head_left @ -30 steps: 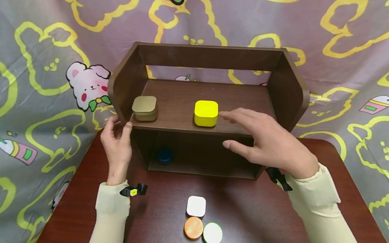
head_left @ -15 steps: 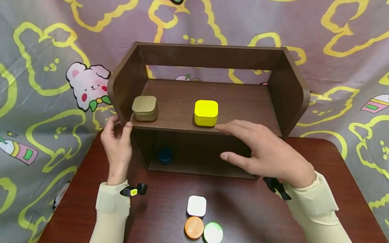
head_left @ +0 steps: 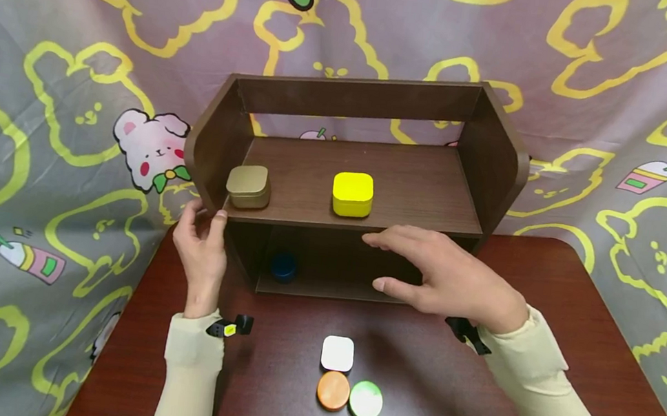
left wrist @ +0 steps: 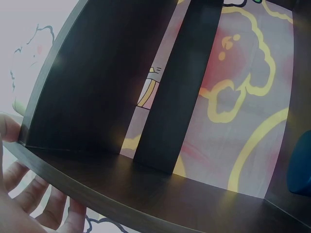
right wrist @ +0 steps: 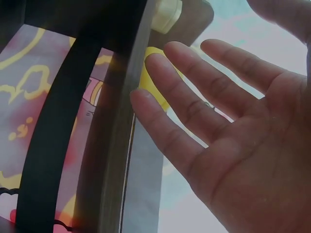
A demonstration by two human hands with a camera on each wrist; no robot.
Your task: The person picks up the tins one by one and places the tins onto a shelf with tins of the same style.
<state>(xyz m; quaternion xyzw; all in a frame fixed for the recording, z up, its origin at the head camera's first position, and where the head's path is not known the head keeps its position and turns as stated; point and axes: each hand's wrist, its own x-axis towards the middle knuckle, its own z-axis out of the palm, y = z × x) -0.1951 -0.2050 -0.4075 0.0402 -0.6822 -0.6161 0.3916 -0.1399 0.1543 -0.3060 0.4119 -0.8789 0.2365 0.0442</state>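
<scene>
At the left side of the dark brown wooden shelf [head_left: 364, 160], my left hand [head_left: 200, 257] grips the side panel, thumb at the front edge and fingers around the outer face. The left wrist view shows its fingers [left wrist: 34, 194] along the panel. My right hand [head_left: 456, 278] hovers before the shelf, fingers extended and holding nothing; the right wrist view shows its bare palm [right wrist: 262, 160]. On the upper board sit a gold square tin [head_left: 249, 186] at the left and a yellow square tin [head_left: 352, 194] near the middle. A blue round container [head_left: 284, 267] stands in the lower compartment.
On the reddish-brown table [head_left: 272, 402] in front of the shelf lie a white square tin [head_left: 337, 353], an orange round tin [head_left: 333, 390] and a green-rimmed round tin [head_left: 366, 401], close together. A patterned cloth [head_left: 65, 154] hangs behind and at both sides.
My right hand has drawn back from beside the yellow tin, downward and toward me, to just below the upper board's front edge. The left hand and all the tins have stayed put.
</scene>
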